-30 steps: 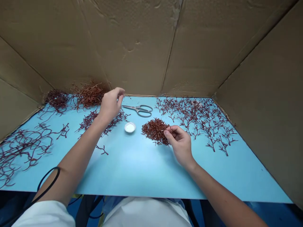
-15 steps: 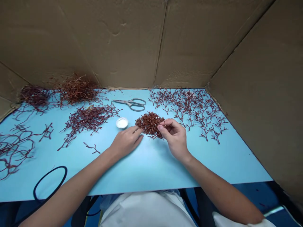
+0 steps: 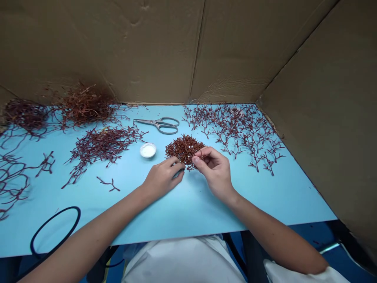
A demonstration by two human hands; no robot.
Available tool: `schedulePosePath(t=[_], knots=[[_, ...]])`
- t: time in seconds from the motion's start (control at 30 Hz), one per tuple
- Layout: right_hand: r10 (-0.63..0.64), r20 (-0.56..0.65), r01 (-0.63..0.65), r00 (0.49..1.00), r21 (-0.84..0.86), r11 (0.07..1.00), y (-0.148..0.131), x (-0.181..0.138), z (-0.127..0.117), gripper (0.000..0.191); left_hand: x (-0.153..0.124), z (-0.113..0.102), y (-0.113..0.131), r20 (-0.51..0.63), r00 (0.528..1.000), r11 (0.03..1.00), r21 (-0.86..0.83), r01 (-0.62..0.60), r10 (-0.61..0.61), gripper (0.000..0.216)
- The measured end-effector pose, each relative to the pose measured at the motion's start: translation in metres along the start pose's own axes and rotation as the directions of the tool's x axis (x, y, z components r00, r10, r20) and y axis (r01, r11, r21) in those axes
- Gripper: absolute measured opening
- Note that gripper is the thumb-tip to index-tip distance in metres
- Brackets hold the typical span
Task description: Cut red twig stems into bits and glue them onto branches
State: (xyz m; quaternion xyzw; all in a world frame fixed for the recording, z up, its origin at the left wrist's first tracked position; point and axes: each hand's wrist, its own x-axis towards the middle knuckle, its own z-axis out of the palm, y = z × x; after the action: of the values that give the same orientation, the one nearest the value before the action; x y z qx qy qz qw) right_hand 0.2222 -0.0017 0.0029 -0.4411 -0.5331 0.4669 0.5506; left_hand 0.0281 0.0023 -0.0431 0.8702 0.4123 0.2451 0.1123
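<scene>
A dense heap of short red-brown twig pieces (image 3: 184, 149) lies at the middle of the pale blue tabletop (image 3: 188, 212). My right hand (image 3: 213, 169) rests at its lower right edge, with thumb and fingers pinched on a tiny red sprig (image 3: 198, 155). My left hand (image 3: 163, 179) lies at the lower left of the heap, its lightly curled fingertips touching the edge. Nothing shows in that hand. The underside of the heap is hidden.
Steel scissors (image 3: 159, 125) and a small white dish of powder (image 3: 147, 150) lie beyond my left hand. Red branching sprigs (image 3: 232, 127) spread right, more heaps (image 3: 101, 145) lie left, and a black cord loop (image 3: 54, 232) lies front left. Cardboard walls (image 3: 118, 51) surround the table.
My left hand has come from beside the scissors to the heap's lower left edge, its fingers curling in. The right hand stays pinched at the heap, and the view has tilted down slightly.
</scene>
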Motion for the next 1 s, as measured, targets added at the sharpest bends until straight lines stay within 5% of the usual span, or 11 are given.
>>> schedulePosePath(t=[0.2,0.3,0.4,0.5,0.63,0.8,1.0], knots=[[0.044,0.006,-0.044,0.999,0.005,0.999,0.003,0.001,0.0,0.032,-0.004,-0.007,-0.001,0.017,0.997,0.963,-0.26,0.077,-0.075,0.015],[0.04,0.02,-0.04,0.999,0.007,0.999,0.004,0.001,-0.001,0.031,-0.003,-0.01,0.002,0.044,0.985,0.865,-0.472,0.169,-0.169,0.012],[0.04,0.046,-0.041,0.998,0.02,0.999,0.004,0.0,-0.001,0.03,0.0,-0.015,0.005,0.121,0.923,0.562,-0.762,0.323,-0.366,0.006],[0.054,0.091,-0.059,0.994,0.052,0.997,0.005,-0.003,0.001,0.029,0.003,-0.021,0.008,0.209,0.862,0.236,-0.908,0.346,-0.462,0.013],[0.066,0.177,-0.092,0.982,0.142,0.986,0.007,-0.008,0.004,0.021,0.005,-0.027,0.01,0.255,0.851,0.052,-0.949,0.312,-0.46,0.023],[0.074,0.242,-0.116,0.967,0.165,0.979,0.008,-0.009,0.004,0.013,0.004,-0.028,0.008,0.292,0.868,-0.031,-0.951,0.306,-0.402,0.026],[0.035,0.26,-0.058,0.965,0.081,0.995,0.01,-0.009,0.002,0.008,0.004,-0.03,0.005,0.269,0.866,0.035,-0.949,0.312,-0.422,0.024]])
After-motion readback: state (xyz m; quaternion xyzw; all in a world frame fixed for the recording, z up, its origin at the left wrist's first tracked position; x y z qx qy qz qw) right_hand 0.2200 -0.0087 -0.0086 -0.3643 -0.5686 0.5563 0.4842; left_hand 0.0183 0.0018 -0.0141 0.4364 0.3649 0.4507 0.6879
